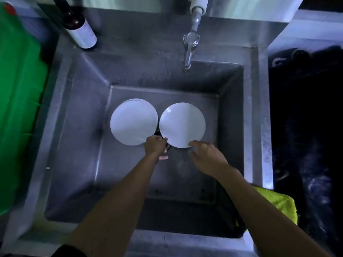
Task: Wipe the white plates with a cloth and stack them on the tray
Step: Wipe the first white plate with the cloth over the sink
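— Where were the plates?
— Two white plates (134,121) lay in the sink (78,127); our left hand (155,146) pinched one rim.
— And our right hand (206,156)?
— Spread loosely, fingertips touching the other plate (182,125).

faucet (189,51) overhangs sink (74,127); plates (133,122) fill floor

Both bare forearms stretched forward and down from the near edge, converging toward the middle. Left hand (155,145) knuckles up, fingers curled under at the tips, thumb tip showing pale below the wrist. Right hand (205,154) palm down, wrist slightly bent, fingers (193,144) loosely spread and reaching forward, index tip foremost. Hands near each other, not touching. Dark sleeve edge at the left elbow.
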Demonstrator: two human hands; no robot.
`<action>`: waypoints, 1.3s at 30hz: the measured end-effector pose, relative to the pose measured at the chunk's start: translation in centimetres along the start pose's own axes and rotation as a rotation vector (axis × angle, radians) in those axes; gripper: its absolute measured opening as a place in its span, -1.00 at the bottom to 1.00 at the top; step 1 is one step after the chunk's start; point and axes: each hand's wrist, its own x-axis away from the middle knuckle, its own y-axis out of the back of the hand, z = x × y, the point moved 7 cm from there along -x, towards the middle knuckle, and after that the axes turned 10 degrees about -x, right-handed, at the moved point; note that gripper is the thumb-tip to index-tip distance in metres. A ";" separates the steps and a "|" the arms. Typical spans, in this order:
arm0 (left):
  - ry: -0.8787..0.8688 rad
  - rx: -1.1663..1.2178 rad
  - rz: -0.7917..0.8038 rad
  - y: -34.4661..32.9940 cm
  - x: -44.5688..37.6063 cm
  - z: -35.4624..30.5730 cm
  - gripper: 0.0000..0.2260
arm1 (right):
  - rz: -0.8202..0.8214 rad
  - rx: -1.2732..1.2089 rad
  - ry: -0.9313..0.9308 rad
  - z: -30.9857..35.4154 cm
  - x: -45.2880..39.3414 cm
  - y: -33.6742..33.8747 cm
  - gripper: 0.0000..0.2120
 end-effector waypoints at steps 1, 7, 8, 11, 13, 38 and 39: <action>0.009 0.004 0.003 -0.3 -0.4 -0.1 -0.93 | 0.006 -0.003 -0.014 -0.3 -0.4 -0.3 -0.63; 0.025 0.024 -0.013 -1.7 -3.1 0.5 -0.78 | 0.032 -0.004 -0.035 -1.2 -1.8 -1.4 -0.68; 0.030 0.027 -0.018 -1.8 -3.3 0.6 -0.79 | 0.030 -0.005 -0.040 -1.2 -2.0 -1.4 -0.68; 0.046 0.030 -0.019 -2.1 -4.3 1.0 -0.82 | 0.025 -0.014 -0.059 -1.6 -2.2 -1.5 -0.67; 0.043 0.011 -0.031 -2.2 -4.6 1.2 -0.83 | 0.028 -0.017 -0.052 -1.7 -2.2 -1.7 -0.74; -0.046 0.311 0.125 -2.6 -2.1 0.7 -0.66 | 0.001 -0.043 -0.072 -0.5 1.0 -2.2 -0.73; -0.059 0.312 0.140 -2.4 -1.7 0.4 -0.62 | -0.004 -0.048 -0.069 -0.4 1.2 -2.1 -0.73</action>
